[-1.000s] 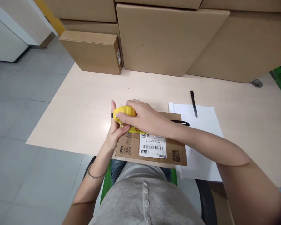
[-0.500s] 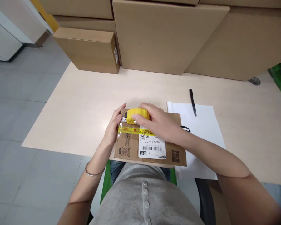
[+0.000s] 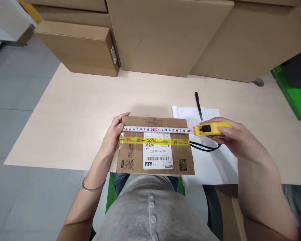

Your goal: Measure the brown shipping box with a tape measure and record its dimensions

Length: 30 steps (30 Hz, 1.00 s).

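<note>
A flat cardboard box [image 3: 132,164] with a white label and yellow printed tape lies at the table's front edge. Across its top runs the white blade [image 3: 163,130] of a tape measure, numbers facing up, reaching about the 20 mark at the case. My left hand [image 3: 114,130] is at the box's left edge, its thumb pressing the blade's end there and its fingers along the side. Just beyond the right edge, my right hand [image 3: 234,135] grips the yellow tape measure case [image 3: 203,130]. A black wrist strap [image 3: 205,148] hangs from the case.
White paper [image 3: 210,167] lies partly under the box, with a black pen [image 3: 198,106] at its far edge. Large cartons [image 3: 163,40] stand along the back of the table [image 3: 52,134], and a smaller carton [image 3: 75,50] is at the back left.
My right hand has drawn the tape measure case to the right, pulling the blade out over the box's width. My left hand stays at the left edge. The view has shifted slightly.
</note>
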Tool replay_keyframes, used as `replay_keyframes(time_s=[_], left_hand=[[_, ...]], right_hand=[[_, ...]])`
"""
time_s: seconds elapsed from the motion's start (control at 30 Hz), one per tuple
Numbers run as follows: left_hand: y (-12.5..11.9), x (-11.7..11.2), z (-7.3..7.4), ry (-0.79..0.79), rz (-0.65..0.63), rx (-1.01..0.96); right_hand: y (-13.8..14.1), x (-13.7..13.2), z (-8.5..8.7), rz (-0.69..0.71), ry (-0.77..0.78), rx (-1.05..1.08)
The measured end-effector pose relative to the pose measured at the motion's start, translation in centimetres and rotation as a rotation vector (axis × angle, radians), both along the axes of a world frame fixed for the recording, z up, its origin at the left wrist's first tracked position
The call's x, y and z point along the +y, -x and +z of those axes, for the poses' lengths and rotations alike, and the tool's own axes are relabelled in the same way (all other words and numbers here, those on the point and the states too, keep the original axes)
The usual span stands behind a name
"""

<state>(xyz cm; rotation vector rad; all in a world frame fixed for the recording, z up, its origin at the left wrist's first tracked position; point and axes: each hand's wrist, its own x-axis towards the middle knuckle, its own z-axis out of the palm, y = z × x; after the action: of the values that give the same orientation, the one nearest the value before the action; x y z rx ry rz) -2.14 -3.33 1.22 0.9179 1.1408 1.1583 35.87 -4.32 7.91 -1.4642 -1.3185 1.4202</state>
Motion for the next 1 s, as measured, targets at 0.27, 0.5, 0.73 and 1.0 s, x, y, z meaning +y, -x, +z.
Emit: replay_keyframes(time_s=[0.27,0.5,0.73,1.0], left_hand=[[-0.1,-0.1,0.4,0.033,-0.01,-0.028],[-0.5,-0.2,1.0,0.04,0.0,-0.009],[-0.5,-0.1,0.6,0.042,0.012,0.003],[-0.5,0.1,-0.1,0.003,0.023,-0.003]], right_hand=[[2.0,0.5,-0.6,-0.019,0.003,-0.046],[1.9,-0.4,-0.3,-0.027,-0.024,-0.068],[1.8,-0.4,0.1,-0.029,-0.025,-0.082],[6.8,2.1,3.1,0.155,-0.038,-0.095]])
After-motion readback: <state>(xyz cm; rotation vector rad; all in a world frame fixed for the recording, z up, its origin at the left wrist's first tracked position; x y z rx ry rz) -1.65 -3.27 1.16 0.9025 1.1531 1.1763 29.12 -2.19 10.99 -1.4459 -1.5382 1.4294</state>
